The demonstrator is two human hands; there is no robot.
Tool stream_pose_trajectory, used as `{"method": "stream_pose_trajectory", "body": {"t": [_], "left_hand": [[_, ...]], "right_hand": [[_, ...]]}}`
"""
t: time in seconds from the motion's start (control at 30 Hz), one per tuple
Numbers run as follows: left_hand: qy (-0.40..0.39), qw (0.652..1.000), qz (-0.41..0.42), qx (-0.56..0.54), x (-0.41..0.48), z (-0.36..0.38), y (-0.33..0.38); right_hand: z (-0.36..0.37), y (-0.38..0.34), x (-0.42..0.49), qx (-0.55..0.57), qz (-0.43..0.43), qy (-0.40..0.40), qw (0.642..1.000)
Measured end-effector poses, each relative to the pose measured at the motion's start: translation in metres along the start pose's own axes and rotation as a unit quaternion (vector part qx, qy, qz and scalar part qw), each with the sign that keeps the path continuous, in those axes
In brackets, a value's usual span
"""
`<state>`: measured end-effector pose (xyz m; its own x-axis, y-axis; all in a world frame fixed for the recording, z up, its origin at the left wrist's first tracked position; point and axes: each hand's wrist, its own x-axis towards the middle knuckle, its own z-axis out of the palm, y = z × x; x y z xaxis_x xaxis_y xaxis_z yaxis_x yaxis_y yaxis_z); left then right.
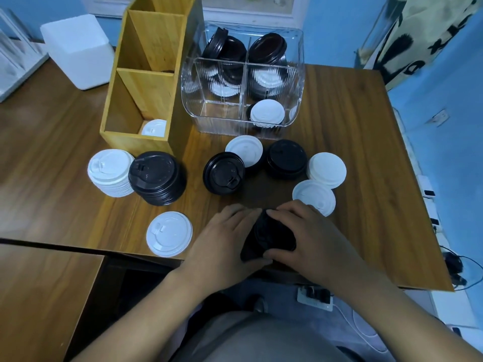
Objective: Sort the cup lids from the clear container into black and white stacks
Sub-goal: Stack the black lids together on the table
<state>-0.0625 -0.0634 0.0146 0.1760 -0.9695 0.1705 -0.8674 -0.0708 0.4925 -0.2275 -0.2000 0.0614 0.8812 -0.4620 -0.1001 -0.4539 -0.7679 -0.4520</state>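
Observation:
Both hands grip a small bunch of black lids [269, 237] at the table's front edge, my left hand [224, 244] on its left side and my right hand [311, 231] over its right. A white stack [109, 172] and a black stack [156, 177] stand side by side at the left. Loose on the table lie a white lid [169, 233], a black lid [224, 173], a white lid [244, 150], a black pile [286, 158] and two white lids [327, 169] [313, 195]. The clear container [295, 82] behind holds several black and white lids.
A tall wooden organiser [146, 82] stands left of the clear container, with a white lid [154, 128] in its front slot. A white box [78, 50] sits at the back left. The wooden table [366, 205] ends at the right above cables and power strips.

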Motion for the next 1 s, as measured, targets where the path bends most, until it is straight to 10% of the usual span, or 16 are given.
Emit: {"method": "stream_pose_trajectory", "body": {"t": [1.0], "left_hand": [[-0.066, 0.972, -0.057, 0.217, 0.077, -0.063, -0.042]], "right_hand": [[0.015, 0.001, -0.011, 0.025, -0.002, 0.086, 0.996]]}}
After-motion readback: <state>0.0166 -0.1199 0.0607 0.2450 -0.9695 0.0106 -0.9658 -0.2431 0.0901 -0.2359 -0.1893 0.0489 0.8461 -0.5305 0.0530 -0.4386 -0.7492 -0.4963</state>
